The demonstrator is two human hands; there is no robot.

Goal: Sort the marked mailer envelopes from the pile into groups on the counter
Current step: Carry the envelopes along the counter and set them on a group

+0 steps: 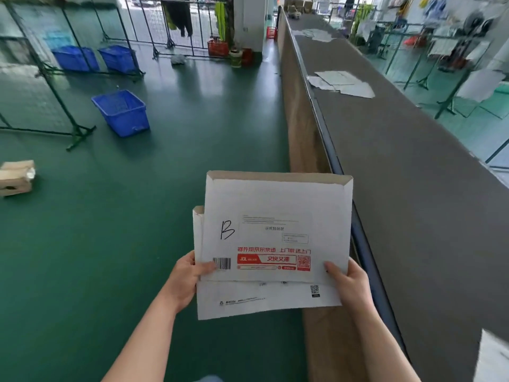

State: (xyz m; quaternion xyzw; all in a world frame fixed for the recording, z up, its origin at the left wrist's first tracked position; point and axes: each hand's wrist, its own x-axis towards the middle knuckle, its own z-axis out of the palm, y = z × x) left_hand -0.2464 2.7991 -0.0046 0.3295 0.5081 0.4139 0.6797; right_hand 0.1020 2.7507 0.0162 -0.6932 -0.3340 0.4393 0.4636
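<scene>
Both hands up front, left hand point(185, 279) and right hand point(347, 285) each in a pinching grip on the mailer envelopes point(275, 232), top one's "B" tilted readable, just beside the counter point(413, 172) with its sorted group point(341, 84).

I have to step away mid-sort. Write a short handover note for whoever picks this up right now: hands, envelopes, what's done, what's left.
Left hand: grips the lower left edge of the held envelopes, thumb on top.
Right hand: grips their lower right corner.
Held: the top envelope, marked B by hand, lies over at least one second envelope whose mark is hidden. They are over the floor beside the counter.
Done: two loose groups of envelopes already lie on the counter, a near group and a far group; their marks are unreadable.
Left: place the B envelope with its group, then check the next one.
</scene>
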